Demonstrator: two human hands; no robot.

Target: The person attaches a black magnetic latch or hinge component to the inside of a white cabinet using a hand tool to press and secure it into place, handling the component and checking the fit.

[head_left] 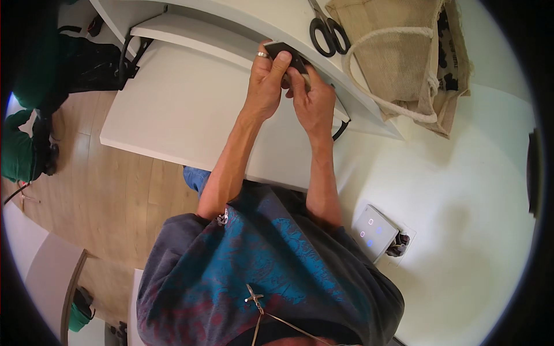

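Both my hands are up in front of the white cabinet, closed around a small dark, flat, rectangular object (281,47). It could be a phone or a switch panel; I cannot tell which. My left hand (265,86) wears a ring and presses its thumb onto the object's dark face. From the other side my right hand (314,102) grips the lower right end, with its fingers bent around the edge. Part of the object is hidden behind the fingers. Beneath both forearms lies a white fold-down desk panel (167,106).
Black-handled scissors (323,40) lie on the shelf above my hands, beside a beige fabric bag (392,63) with rope handles. On the right wall a white touch switch panel (374,230) hangs tilted by an open wall box (398,245). Dark green and black items (26,144) are at the left.
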